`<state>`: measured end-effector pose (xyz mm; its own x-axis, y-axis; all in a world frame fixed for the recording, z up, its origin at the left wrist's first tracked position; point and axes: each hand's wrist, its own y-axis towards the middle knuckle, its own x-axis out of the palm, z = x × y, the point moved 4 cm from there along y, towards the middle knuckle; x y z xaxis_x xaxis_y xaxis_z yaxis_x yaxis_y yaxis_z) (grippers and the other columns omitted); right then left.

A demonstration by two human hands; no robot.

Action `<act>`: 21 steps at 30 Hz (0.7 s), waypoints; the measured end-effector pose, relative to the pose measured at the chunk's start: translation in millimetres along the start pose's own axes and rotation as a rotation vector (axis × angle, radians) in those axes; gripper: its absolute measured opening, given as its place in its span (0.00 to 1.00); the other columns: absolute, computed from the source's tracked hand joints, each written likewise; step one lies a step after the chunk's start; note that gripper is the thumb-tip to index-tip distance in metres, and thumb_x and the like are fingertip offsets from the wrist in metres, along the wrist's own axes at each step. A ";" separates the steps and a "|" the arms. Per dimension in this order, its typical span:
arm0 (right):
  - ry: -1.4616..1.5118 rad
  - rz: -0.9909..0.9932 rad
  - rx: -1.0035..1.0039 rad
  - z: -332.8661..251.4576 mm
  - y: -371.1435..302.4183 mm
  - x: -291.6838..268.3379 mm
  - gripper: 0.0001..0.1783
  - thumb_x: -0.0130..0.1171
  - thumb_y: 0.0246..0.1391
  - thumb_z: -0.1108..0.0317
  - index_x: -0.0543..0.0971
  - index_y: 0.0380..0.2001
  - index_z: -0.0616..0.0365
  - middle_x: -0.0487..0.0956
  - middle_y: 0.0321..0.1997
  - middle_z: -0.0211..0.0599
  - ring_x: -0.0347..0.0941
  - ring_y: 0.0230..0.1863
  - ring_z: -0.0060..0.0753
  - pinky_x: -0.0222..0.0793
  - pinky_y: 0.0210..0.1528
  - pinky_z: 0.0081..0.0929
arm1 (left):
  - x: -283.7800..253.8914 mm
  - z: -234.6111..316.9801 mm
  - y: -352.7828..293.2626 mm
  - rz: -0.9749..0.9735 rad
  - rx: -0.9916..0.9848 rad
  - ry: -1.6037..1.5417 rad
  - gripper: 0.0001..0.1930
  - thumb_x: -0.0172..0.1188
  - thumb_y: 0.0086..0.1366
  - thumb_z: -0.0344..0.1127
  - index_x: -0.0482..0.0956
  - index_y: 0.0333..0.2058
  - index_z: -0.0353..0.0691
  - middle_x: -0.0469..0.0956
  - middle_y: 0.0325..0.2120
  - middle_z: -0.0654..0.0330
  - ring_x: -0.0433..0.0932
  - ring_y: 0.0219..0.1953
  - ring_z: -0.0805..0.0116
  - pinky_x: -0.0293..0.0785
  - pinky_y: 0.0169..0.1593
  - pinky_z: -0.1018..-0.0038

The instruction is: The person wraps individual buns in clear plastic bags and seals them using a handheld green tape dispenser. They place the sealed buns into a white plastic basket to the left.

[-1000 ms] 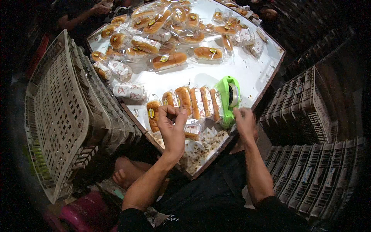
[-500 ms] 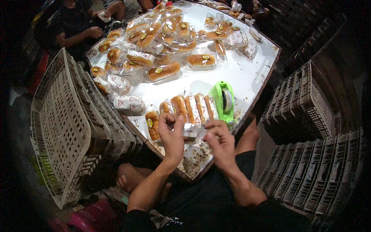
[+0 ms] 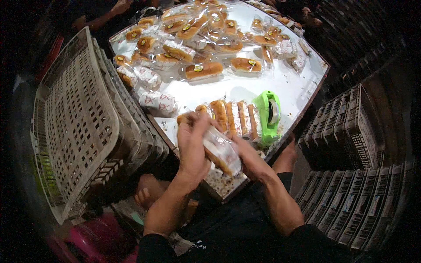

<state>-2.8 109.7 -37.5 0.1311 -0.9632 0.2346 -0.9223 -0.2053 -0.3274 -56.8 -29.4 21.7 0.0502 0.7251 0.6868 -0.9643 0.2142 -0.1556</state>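
Between my hands is a bread roll in a clear plastic wrapper (image 3: pixel 221 151), tilted over the table's near corner. My left hand (image 3: pixel 193 142) is closed on its upper left end, fingers partly blurred. My right hand (image 3: pixel 250 157) grips the right side, with some fingertips hidden behind the roll. Just beyond, a row of packed rolls (image 3: pixel 232 117) stands side by side, the leftmost partly covered by my left hand. At the right end of that row stands a bright green tape dispenser (image 3: pixel 268 118) with a roll of tape in it.
Many bagged rolls (image 3: pixel 204 70) lie heaped over the far half of the white table (image 3: pixel 280 85). A paper-wrapped roll (image 3: pixel 158 101) lies by the left edge. Plastic crates (image 3: pixel 81 114) stand at left, more stacked crates (image 3: pixel 337 127) at right. Another person's arm (image 3: pixel 103 19) shows at far left.
My hands have come together on the wrapped roll, lifting and tilting it into clear sight. Before, the right hand was apart with fingers loosely curled. The whole view has shifted slightly.
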 end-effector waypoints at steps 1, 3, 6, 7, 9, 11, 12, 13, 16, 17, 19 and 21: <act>0.036 0.139 -0.007 -3.4 15.2 1.6 0.17 0.52 0.64 0.58 0.72 0.48 0.58 0.74 0.43 0.31 0.69 0.47 0.26 0.65 0.51 0.25 | -19.3 -1.2 7.1 0.058 0.159 0.011 0.14 0.54 0.72 0.47 0.69 0.45 0.43 0.75 0.41 0.58 0.77 0.43 0.65 0.76 0.50 0.67; -0.244 0.257 -0.310 -32.5 44.8 20.3 0.16 0.52 0.65 0.57 0.73 0.45 0.58 0.77 0.40 0.39 0.73 0.44 0.33 0.67 0.49 0.29 | -29.4 12.1 5.1 0.063 0.672 0.232 0.27 0.56 0.70 0.51 0.64 0.57 0.37 0.67 0.54 0.50 0.70 0.56 0.56 0.66 0.62 0.62; -1.199 0.147 -0.257 -53.0 96.3 59.4 0.18 0.54 0.63 0.55 0.75 0.47 0.57 0.80 0.45 0.48 0.74 0.52 0.49 0.66 0.59 0.44 | -45.6 37.6 20.0 0.255 0.914 1.009 0.35 0.66 0.63 0.45 0.61 0.61 0.32 0.65 0.56 0.46 0.68 0.58 0.51 0.63 0.63 0.60; -1.385 0.192 -0.422 -46.2 114.7 59.2 0.19 0.55 0.61 0.54 0.76 0.47 0.57 0.80 0.45 0.47 0.74 0.54 0.51 0.62 0.62 0.51 | -55.0 39.1 30.1 0.367 0.906 1.281 0.37 0.69 0.60 0.43 0.61 0.61 0.31 0.65 0.55 0.45 0.68 0.58 0.49 0.63 0.62 0.60; -1.742 0.274 -0.773 -16.8 153.8 49.6 0.21 0.56 0.59 0.52 0.77 0.49 0.55 0.81 0.47 0.45 0.72 0.57 0.54 0.54 0.67 0.64 | -71.3 33.8 52.1 0.409 0.745 1.351 0.37 0.70 0.57 0.39 0.62 0.60 0.30 0.65 0.55 0.43 0.68 0.58 0.47 0.64 0.62 0.60; -1.756 0.049 -0.545 4.1 188.5 41.4 0.22 0.57 0.58 0.50 0.79 0.49 0.52 0.80 0.49 0.46 0.71 0.57 0.54 0.47 0.68 0.69 | -86.8 27.0 62.9 0.439 0.537 1.390 0.38 0.71 0.56 0.40 0.65 0.59 0.29 0.66 0.54 0.41 0.68 0.57 0.45 0.65 0.61 0.59; -1.759 -0.060 -0.428 5.8 199.5 39.5 0.23 0.58 0.57 0.49 0.80 0.48 0.51 0.80 0.49 0.46 0.71 0.58 0.54 0.43 0.69 0.72 | -97.6 21.7 69.1 0.440 0.441 1.370 0.38 0.71 0.56 0.42 0.64 0.60 0.28 0.66 0.56 0.40 0.68 0.58 0.44 0.64 0.62 0.59; -1.735 -0.075 -0.424 0.8 205.5 30.9 0.21 0.58 0.55 0.48 0.83 0.45 0.49 0.79 0.52 0.48 0.71 0.58 0.53 0.46 0.69 0.69 | -111.4 13.0 77.8 0.437 0.347 1.348 0.39 0.71 0.57 0.44 0.64 0.60 0.27 0.65 0.57 0.39 0.68 0.59 0.44 0.64 0.62 0.58; -1.747 -0.046 -0.354 -33.2 198.1 17.6 0.16 0.55 0.59 0.56 0.81 0.44 0.50 0.79 0.46 0.48 0.73 0.55 0.54 0.53 0.66 0.67 | -158.9 -34.0 92.6 0.440 0.111 1.155 0.46 0.66 0.61 0.54 0.58 0.64 0.22 0.58 0.64 0.32 0.61 0.65 0.40 0.58 0.67 0.59; -1.742 0.034 -0.323 -48.9 205.4 7.2 0.16 0.55 0.59 0.56 0.81 0.44 0.51 0.79 0.47 0.48 0.73 0.54 0.55 0.56 0.64 0.65 | -163.3 -42.4 92.7 0.492 0.079 1.207 0.47 0.65 0.62 0.56 0.56 0.65 0.22 0.57 0.65 0.31 0.60 0.66 0.40 0.56 0.68 0.59; -1.638 0.276 -0.345 -74.4 219.9 -28.6 0.17 0.57 0.58 0.57 0.79 0.46 0.53 0.78 0.50 0.47 0.75 0.52 0.56 0.63 0.60 0.60 | -148.9 -39.8 91.6 0.558 0.106 1.346 0.50 0.64 0.63 0.57 0.52 0.66 0.21 0.55 0.65 0.29 0.57 0.68 0.39 0.54 0.69 0.59; -1.567 0.434 -0.365 -88.4 239.0 -64.1 0.22 0.63 0.53 0.57 0.76 0.49 0.55 0.76 0.53 0.46 0.74 0.52 0.55 0.69 0.57 0.50 | -133.6 -25.3 90.1 0.463 0.140 1.119 0.49 0.64 0.63 0.56 0.53 0.66 0.21 0.57 0.65 0.30 0.59 0.68 0.42 0.55 0.69 0.59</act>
<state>-263.7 137.7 -49.8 -0.1351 -0.2092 -0.9685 -0.9865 -0.0624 0.1511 -143.8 -90.4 -102.0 -0.1760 0.8925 -0.4153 -0.9666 -0.2364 -0.0985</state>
